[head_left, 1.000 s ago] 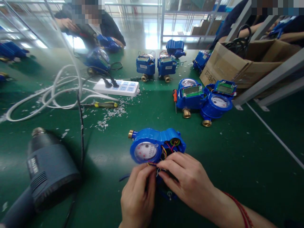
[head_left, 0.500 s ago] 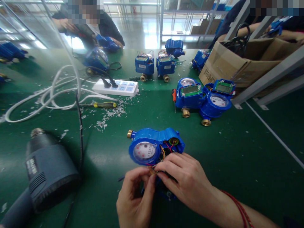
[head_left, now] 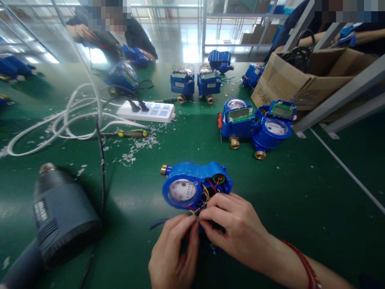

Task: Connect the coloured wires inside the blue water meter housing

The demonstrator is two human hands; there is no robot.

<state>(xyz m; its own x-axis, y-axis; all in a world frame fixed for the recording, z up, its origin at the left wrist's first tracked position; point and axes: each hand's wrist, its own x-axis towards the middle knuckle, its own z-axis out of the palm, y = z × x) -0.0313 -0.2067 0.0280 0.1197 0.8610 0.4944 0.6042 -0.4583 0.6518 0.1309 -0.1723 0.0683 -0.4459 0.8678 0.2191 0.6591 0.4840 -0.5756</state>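
An opened blue water meter (head_left: 192, 184) with a white dial and a brass end lies on the green table in front of me. Thin coloured wires (head_left: 202, 200) come out of its open right half. My left hand (head_left: 174, 257) and my right hand (head_left: 237, 230) meet just below the meter, fingertips pinched together on those wires. A dark blue part lies under my right hand, mostly hidden. A red string is tied round my right wrist.
A dark heat gun (head_left: 57, 216) lies at the left with its black cord. Behind are a white power strip (head_left: 150, 111), a coiled white cable, a yellow-handled screwdriver (head_left: 132, 133), plastic scraps, several more blue meters (head_left: 255, 124), a cardboard box (head_left: 300, 80). Other people sit at the far side.
My left hand has shifted slightly along the wires, its fingers re-pinching next to my right fingertips. The meter and my right hand have hardly moved.
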